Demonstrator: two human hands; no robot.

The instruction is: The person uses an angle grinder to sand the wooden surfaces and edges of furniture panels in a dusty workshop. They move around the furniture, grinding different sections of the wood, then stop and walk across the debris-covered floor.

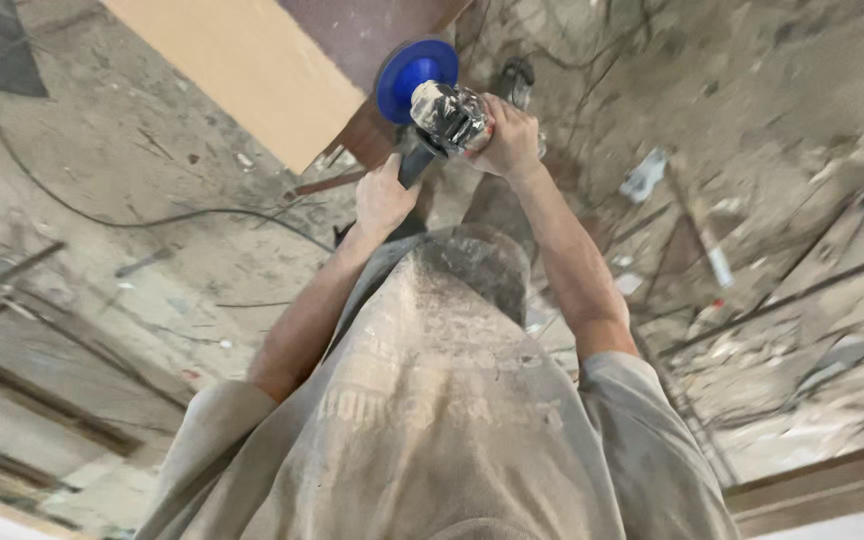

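I hold an angle grinder [442,118] with a blue disc guard [414,78] out in front of my body. My left hand [384,198] is wrapped around its dark rear handle. My right hand [508,138] grips the silver head just behind the disc. The blue disc sits against the edge of a board, light wood on one face [242,60] and dark brown on the other [372,30]. My dusty grey shirt [432,400] fills the lower middle of the view.
The concrete floor [102,180] is dusty and strewn with debris. A black cable [152,220] curves over it on the left. Thin rods and scraps [752,300] lie on the right. Wooden strips [42,390] run at lower left and lower right.
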